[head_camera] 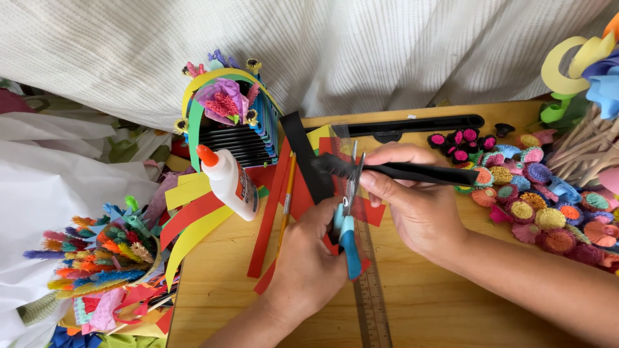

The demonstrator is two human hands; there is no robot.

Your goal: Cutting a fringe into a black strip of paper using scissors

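Note:
My left hand [308,261] grips a pair of scissors [349,243] with blue handles, blades pointing away from me. The blades meet the fringed end of a long black paper strip [419,173]. My right hand [412,206] pinches that strip and holds it level across the scissors. Both hands hover over a wooden board [213,277], above red paper pieces and a clear ruler [372,296].
A white glue bottle [231,183] with an orange cap lies left of the hands beside a pencil [287,200] and red and yellow strips. A paper craft basket [229,122] stands behind. Many fringed paper flowers [541,206] crowd the right; a bowl of fringed rolls [106,251] sits left.

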